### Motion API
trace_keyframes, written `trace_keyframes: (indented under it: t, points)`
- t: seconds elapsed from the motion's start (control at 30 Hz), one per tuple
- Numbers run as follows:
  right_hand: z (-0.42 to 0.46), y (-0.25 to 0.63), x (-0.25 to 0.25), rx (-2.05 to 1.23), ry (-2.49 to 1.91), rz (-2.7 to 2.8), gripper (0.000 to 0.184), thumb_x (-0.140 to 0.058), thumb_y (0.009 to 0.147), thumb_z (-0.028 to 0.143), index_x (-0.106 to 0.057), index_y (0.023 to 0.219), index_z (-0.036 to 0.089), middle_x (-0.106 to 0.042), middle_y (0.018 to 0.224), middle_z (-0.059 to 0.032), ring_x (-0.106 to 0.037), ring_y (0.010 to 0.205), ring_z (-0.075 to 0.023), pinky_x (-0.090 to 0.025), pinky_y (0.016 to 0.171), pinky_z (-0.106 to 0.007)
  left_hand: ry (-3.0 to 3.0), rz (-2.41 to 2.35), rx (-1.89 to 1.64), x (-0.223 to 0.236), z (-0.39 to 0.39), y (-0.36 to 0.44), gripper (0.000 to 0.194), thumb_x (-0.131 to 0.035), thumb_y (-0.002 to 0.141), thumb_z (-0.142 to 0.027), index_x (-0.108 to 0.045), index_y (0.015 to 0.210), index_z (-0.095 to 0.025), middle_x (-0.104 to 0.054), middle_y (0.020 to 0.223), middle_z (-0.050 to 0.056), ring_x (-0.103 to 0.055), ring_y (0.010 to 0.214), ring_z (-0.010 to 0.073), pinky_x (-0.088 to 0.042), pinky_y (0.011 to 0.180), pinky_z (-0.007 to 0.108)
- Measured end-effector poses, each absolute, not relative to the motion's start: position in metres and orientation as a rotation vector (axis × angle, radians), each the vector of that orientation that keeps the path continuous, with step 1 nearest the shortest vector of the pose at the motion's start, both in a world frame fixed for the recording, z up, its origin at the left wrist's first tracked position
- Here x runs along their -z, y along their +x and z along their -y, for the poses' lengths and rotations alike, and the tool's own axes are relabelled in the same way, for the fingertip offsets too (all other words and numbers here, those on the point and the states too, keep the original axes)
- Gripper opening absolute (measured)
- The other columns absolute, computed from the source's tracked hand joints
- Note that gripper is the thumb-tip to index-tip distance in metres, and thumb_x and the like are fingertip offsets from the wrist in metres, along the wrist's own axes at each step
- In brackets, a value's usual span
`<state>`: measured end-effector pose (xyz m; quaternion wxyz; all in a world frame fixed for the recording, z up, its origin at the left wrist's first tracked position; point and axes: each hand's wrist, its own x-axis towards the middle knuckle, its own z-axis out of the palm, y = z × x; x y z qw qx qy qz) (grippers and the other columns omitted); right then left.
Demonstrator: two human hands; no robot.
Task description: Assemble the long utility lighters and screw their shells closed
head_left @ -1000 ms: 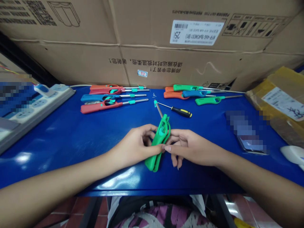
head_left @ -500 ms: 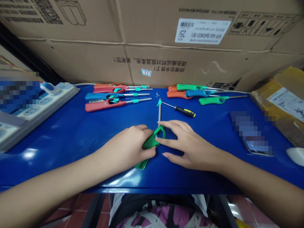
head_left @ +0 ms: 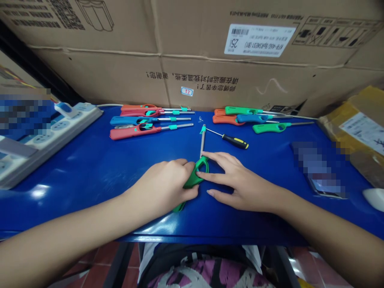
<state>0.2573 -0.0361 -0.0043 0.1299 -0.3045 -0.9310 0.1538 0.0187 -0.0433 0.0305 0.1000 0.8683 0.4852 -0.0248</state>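
Observation:
A green long-necked gas lighter (head_left: 194,179) lies slantwise on the blue table in front of me. Its metal tube (head_left: 203,141) points away from me, with a teal piece (head_left: 203,129) near the tip. My left hand (head_left: 171,182) is closed round the green handle and covers much of it; the handle's lower end shows below the palm. My right hand (head_left: 237,182) has its fingers spread. One fingertip touches the base of the tube, another rests at the trigger opening, and the thumb stays apart from the lighter. A black-and-yellow screwdriver (head_left: 235,141) lies beyond, its shaft tip near the tube.
Several red and blue lighters (head_left: 135,132) lie at the back left, green, orange and blue ones (head_left: 270,128) at the back right. Small screws (head_left: 201,119) lie between them. A power strip (head_left: 54,138) is left; a phone (head_left: 319,170), white object (head_left: 373,198) and taped carton (head_left: 360,128) are right.
The view has shifted slightly. The green edges round the trigger opening now look closer together. Both hands keep nearly the same pose on the lighter.

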Motion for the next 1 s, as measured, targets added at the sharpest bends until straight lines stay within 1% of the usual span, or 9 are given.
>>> trace_keyframes:
  t: [0.13,0.23,0.33,0.4,0.5,0.7,0.8,0.9,1.0]
  points:
    - [0.036,0.257,0.003,-0.465,-0.905,2.718,0.045,-0.056,0.099,0.037,-0.06,0.143,0.029,-0.032,0.164,-0.014,-0.03,0.15,-0.0331,-0.034,0.119,-0.058,2.559,-1.434,-0.021,-0.035,0.042,0.016,0.022,-0.055,0.098,-0.035,-0.071,0.098,-0.02,-0.068,0.083,0.003,-0.07,0.075,0.0231,-0.045,0.063,0.032]
    - [0.037,0.256,0.003,-0.485,-0.906,2.711,0.045,-0.057,0.099,0.037,-0.06,0.143,0.028,-0.032,0.164,-0.0143,-0.029,0.151,-0.0332,-0.035,0.119,-0.058,2.612,-1.452,0.0,-0.036,0.043,0.015,0.028,-0.062,0.095,-0.044,-0.07,0.107,-0.02,-0.07,0.089,0.004,-0.071,0.078,0.0259,-0.045,0.06,0.032]
    - [0.037,0.257,0.002,-0.481,-0.905,2.707,0.044,-0.057,0.099,0.036,-0.06,0.142,0.027,-0.031,0.164,-0.0153,-0.029,0.151,-0.0337,-0.035,0.119,-0.059,2.607,-1.447,0.103,-0.033,0.044,0.017,0.029,-0.068,0.09,-0.04,-0.069,0.109,-0.019,-0.072,0.093,0.006,-0.072,0.078,0.0271,-0.043,0.057,0.032]
    - [0.037,0.256,0.001,-0.472,-0.904,2.707,0.044,-0.057,0.099,0.035,-0.061,0.142,0.027,-0.03,0.164,-0.0155,-0.028,0.151,-0.0341,-0.034,0.118,-0.061,2.573,-1.448,0.117,-0.033,0.043,0.018,0.022,-0.065,0.089,-0.035,-0.069,0.104,-0.02,-0.072,0.09,0.005,-0.072,0.077,0.0258,-0.042,0.057,0.031]
    - [0.037,0.256,0.002,-0.468,-0.905,2.702,0.043,-0.056,0.099,0.035,-0.061,0.141,0.028,-0.03,0.165,-0.0151,-0.027,0.151,-0.034,-0.034,0.119,-0.061,2.548,-1.475,0.093,-0.034,0.042,0.016,0.018,-0.063,0.089,-0.037,-0.068,0.093,-0.02,-0.071,0.085,0.004,-0.07,0.074,0.0245,-0.038,0.056,0.031]
    - [0.038,0.256,0.004,-0.508,-0.917,2.668,0.043,-0.056,0.1,0.035,-0.06,0.142,0.03,-0.029,0.165,-0.0126,-0.028,0.152,-0.0316,-0.033,0.12,-0.057,2.62,-1.528,0.097,-0.039,0.041,0.012,0.031,-0.059,0.092,-0.045,-0.061,0.072,-0.02,-0.067,0.07,0.004,-0.067,0.065,0.0239,-0.031,0.054,0.032]
    - [0.037,0.255,0.004,-0.544,-0.907,2.568,0.04,-0.056,0.099,0.032,-0.061,0.138,0.029,-0.034,0.162,-0.0105,-0.033,0.149,-0.0273,-0.035,0.12,-0.053,2.625,-1.513,0.074,-0.037,0.042,0.015,0.04,-0.057,0.095,-0.057,-0.067,0.086,-0.019,-0.069,0.079,0.005,-0.069,0.072,0.0252,-0.036,0.056,0.032]
    - [0.033,0.254,0.005,-0.544,-0.952,2.424,0.037,-0.054,0.098,0.024,-0.06,0.134,0.024,-0.047,0.151,-0.0118,-0.042,0.143,-0.0247,-0.038,0.12,-0.05,2.613,-1.508,0.074,-0.031,0.045,0.02,0.066,-0.057,0.085,-0.077,-0.066,0.11,-0.016,-0.07,0.094,0.008,-0.071,0.079,0.0289,-0.042,0.057,0.033]
    - [0.026,0.254,0.008,-0.516,-0.98,2.343,0.036,-0.05,0.096,0.017,-0.056,0.132,0.023,-0.055,0.141,-0.0126,-0.049,0.137,-0.0253,-0.04,0.118,-0.052,2.607,-1.514,0.107,-0.027,0.046,0.025,0.069,-0.06,0.085,-0.074,-0.062,0.118,-0.013,-0.068,0.105,0.01,-0.072,0.083,0.0308,-0.047,0.058,0.035]
